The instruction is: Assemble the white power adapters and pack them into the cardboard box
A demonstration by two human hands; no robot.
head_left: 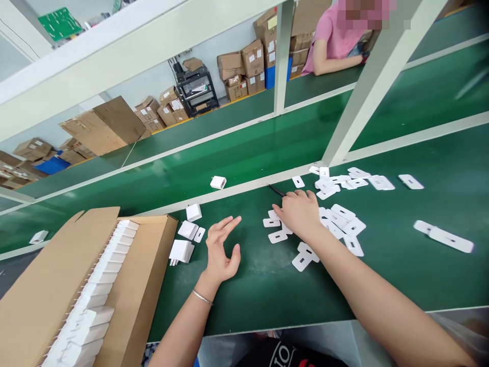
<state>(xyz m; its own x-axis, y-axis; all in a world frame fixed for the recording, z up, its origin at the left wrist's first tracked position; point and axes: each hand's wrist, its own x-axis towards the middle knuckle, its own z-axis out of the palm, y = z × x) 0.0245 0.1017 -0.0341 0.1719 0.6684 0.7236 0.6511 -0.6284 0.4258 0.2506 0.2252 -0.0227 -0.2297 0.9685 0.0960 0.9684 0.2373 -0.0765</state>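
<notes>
My left hand point(222, 252) hovers over the green bench with its fingers stretched and thumb apart, holding nothing. Nearest to it are white charger plugs point(188, 229) and a small white slotted plate point(199, 234). My right hand point(300, 211) is closed, fingers curled, around one end of a thin black pointed tool point(276, 190); its exact kind is hidden. Beneath and around that hand lie several white slotted plates point(277, 236), with a looser pile of white plates point(344, 219) to its right.
An open cardboard box point(153, 275) with rows of white plugs point(110, 265) stands at the left. A long white strip point(443, 236) lies at the right. Behind a low rail point(244, 190) is another white plug point(218, 182). A slanted post point(382, 86) rises near a person in pink point(328, 46).
</notes>
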